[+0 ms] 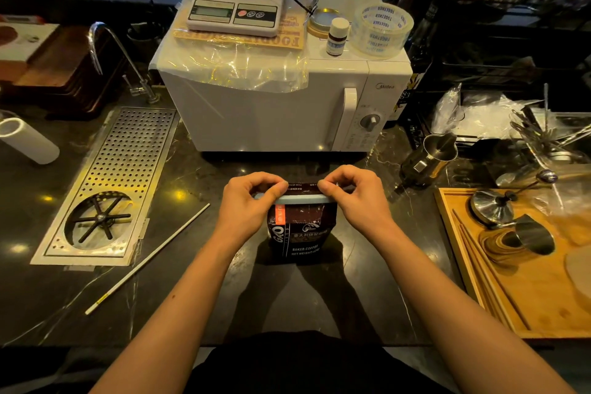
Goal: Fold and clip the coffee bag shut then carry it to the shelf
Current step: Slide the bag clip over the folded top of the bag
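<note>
Both hands are pinched on the top of the coffee bag (300, 227): your left hand (248, 201) grips the left end of the folded top, your right hand (350, 193) the right end, fingertips curled over the fold & thumbs in front. They sit apart, w/ the bag's folded strip showing between them. A pale blue-grey clip (302, 199) runs across the bag just under the fold, its ends tucked beneath both hands; can't tell if it's fully snapped shut or only seated.

Bag stands upright on the dark tabletop (192, 297), centre front, just short of the white microwave (281, 109). Looks like you're at the clip-closing step; carry to the shelf not begun, & no shelf clearly in view.

What could go wrong from here, as a guess:
- Clip may be riding on only part of the fold. Let go early & the fold could spring open.
- Uneven squeeze, one hand harder than the other, may skew the clip so one end pops off.
- Pressing down on the top could tip the bag; it stands on a narrow base.
- Lifting by the clip alone may pull it free under the weight of the beans. Better take the body of the bag.
- Steel milk jug (428, 157) stands to the right & a thin white rod (147, 259) lies to the left, both near enough for an elbow swing to knock when you lift away.
</note>
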A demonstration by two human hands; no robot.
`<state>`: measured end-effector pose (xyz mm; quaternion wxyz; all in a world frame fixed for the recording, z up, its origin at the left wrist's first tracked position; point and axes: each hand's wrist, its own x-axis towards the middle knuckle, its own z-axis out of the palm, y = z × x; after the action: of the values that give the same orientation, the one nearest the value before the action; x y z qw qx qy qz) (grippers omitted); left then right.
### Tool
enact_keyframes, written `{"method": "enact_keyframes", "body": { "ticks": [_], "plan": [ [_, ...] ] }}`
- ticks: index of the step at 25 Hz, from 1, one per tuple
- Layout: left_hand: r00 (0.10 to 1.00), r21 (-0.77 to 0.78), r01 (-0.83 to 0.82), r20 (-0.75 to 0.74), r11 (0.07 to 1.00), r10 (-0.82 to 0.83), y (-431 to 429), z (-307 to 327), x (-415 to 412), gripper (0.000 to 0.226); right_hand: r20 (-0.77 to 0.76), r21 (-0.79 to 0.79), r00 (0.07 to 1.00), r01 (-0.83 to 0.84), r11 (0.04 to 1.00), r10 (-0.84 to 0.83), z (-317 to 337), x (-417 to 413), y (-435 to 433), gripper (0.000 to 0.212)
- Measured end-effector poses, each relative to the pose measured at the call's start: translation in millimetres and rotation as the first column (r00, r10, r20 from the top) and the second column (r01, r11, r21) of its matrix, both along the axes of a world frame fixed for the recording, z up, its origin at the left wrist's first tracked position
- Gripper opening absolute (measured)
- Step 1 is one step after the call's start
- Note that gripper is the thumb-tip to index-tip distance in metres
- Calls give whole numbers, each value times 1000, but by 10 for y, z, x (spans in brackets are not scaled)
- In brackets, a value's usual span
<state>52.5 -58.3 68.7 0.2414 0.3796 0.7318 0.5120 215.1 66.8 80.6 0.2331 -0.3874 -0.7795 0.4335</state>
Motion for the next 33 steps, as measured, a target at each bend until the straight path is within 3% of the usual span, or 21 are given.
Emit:
{"method": "enact_keyframes", "body": {
  "ticks": [3, 7, 11, 16, 21, 25, 30, 33],
  "plan": [
    [999, -23, 9, 48, 1000, -8, -19, 33, -44, 5, -65, -141, 997, 21, 990, -31, 5, 22, -16, 6],
    [986, -10, -108, 124, 994, 108, -88, -5, -11, 5, -202, -317, 976, 8, 949, -75, -58, 118, -56, 4],
    [985, 8, -86, 151, 996, 84, -99, -35, 25, 8, -262, -358, 953, 52, 932, -154, -100, 91, -94, 12],
    [999, 47, -27, 40, 999, 25, -167, -24, -12, 7, -226, -252, 970, 26, 967, -85, -104, 102, -91, 5],
    [950, -74, 260, -160, 963, -269, -107, 108, -6, 30, 4, 28, 966, -257, 966, 257, 3, 68, -60, 18],
    [939, -71, 252, -225, 965, -261, -46, 125, -14, 27, 142, 120, 913, -399, 909, 382, 84, -33, -18, 27],
    [970, -49, 204, -121, 978, -209, -82, 56, 11, 26, 148, 156, 927, -365, 918, 343, 6, -37, -56, 25],
    [989, -27, 129, -63, 991, -131, -112, -5, -25, 27, 105, 99, 941, -333, 938, 323, 6, -3, -3, 25]
  ]
}}
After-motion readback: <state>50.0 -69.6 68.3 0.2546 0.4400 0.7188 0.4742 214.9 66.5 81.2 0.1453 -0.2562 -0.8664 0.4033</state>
